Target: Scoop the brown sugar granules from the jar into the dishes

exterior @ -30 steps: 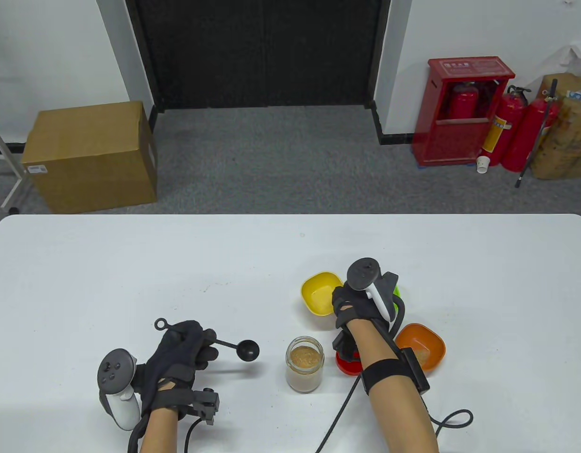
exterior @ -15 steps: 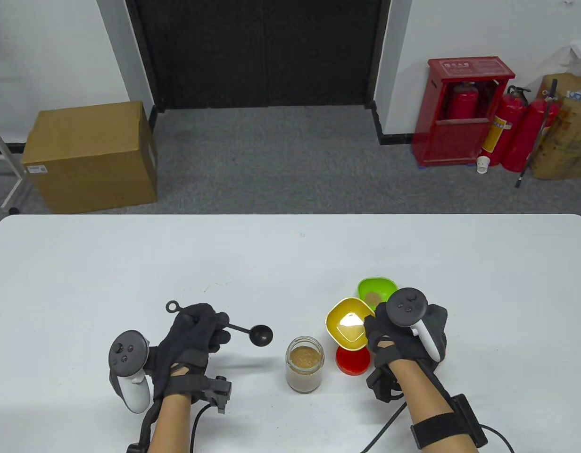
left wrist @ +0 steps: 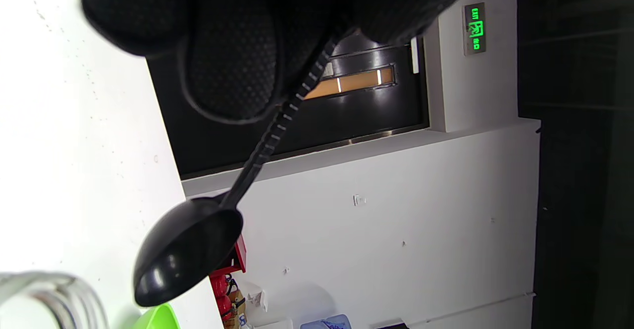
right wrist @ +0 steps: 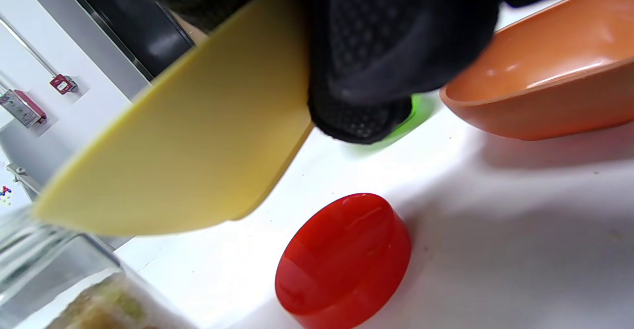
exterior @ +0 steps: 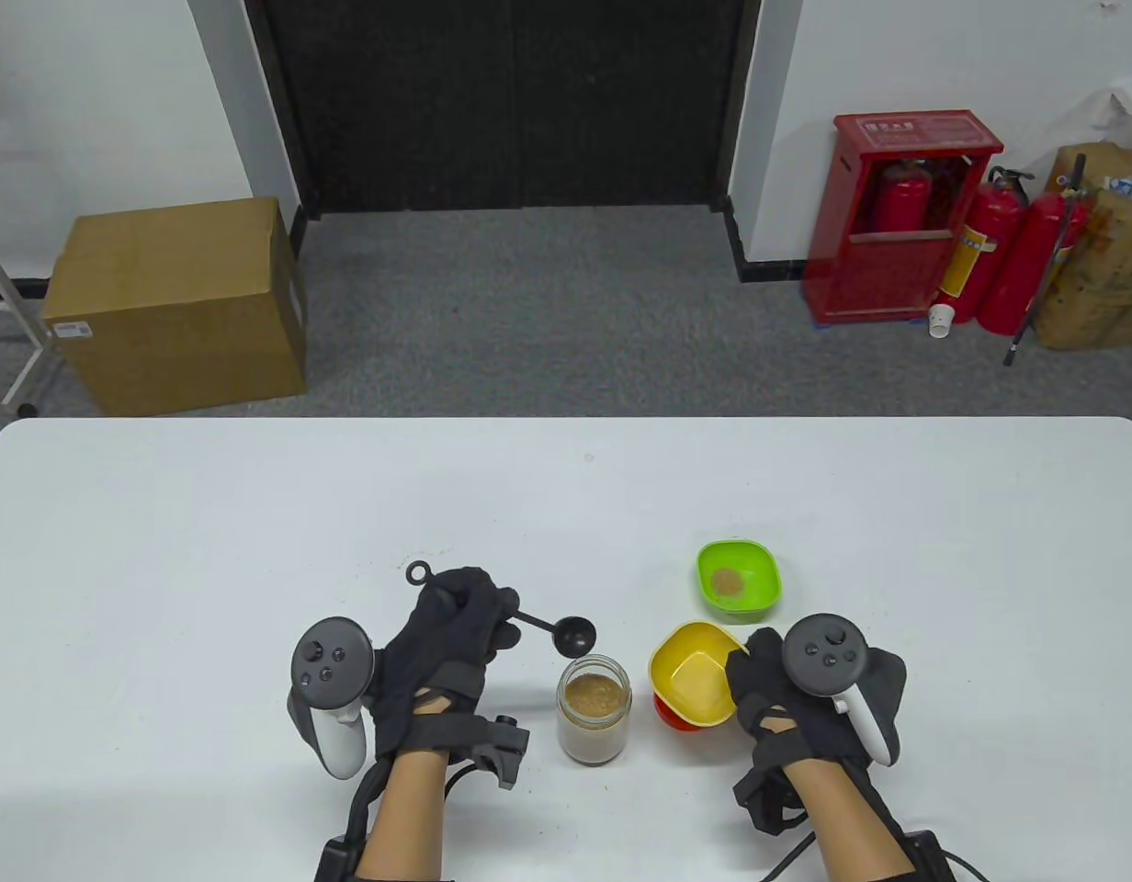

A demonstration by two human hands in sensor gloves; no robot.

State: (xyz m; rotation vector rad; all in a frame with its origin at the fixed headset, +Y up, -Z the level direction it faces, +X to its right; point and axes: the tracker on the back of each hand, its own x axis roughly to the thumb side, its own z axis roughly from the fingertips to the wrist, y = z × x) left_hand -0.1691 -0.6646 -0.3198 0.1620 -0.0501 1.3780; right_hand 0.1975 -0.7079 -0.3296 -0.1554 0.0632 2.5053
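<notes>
Brown sugar granules [exterior: 593, 695], sandy and coarse, fill much of a clear glass jar [exterior: 594, 721] with a threaded neck, standing open on the white table [exterior: 254, 514] between the two hands. The left hand [exterior: 447, 634], in a black knit glove, curls its fingers round the ribbed handle of a glossy black plastic scoop [exterior: 566, 634]; the round bowl of the scoop hangs just above the jar's far rim. The right hand [exterior: 796, 698] pinches the rim of a smooth yellow dish [exterior: 690, 675] with rounded corners, held above a round red lid [right wrist: 342, 262]. A green dish [exterior: 737, 577] farther back holds a small heap of sugar. An orange dish [right wrist: 550, 71] sits beside the right hand.
</notes>
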